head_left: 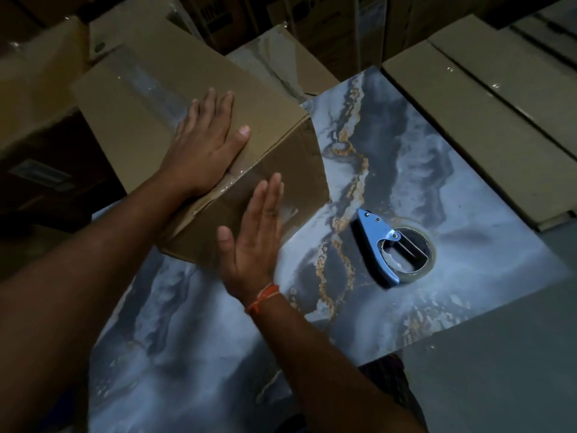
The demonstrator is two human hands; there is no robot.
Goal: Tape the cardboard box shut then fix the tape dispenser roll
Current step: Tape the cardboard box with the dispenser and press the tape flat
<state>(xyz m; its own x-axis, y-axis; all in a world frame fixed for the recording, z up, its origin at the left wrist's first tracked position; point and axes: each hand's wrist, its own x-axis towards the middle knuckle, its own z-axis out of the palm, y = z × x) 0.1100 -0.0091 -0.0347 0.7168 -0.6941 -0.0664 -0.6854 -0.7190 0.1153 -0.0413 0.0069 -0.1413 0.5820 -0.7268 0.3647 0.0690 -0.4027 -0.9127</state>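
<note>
Two flat open hands: left hand (203, 148), right hand (256, 235) | matte cardboard box (150, 101)

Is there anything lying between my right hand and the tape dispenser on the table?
Nothing visible. The right hand is flat against the cardboard box, and only bare marbled tabletop lies between it and the tape dispenser.

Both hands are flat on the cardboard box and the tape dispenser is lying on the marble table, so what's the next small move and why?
Probably press the right hand along the clear tape end on the side of the cardboard box, while the left hand steadies the top. The tape already runs across the top and over the edge, and the tape dispenser lies apart on the marble table.
</note>
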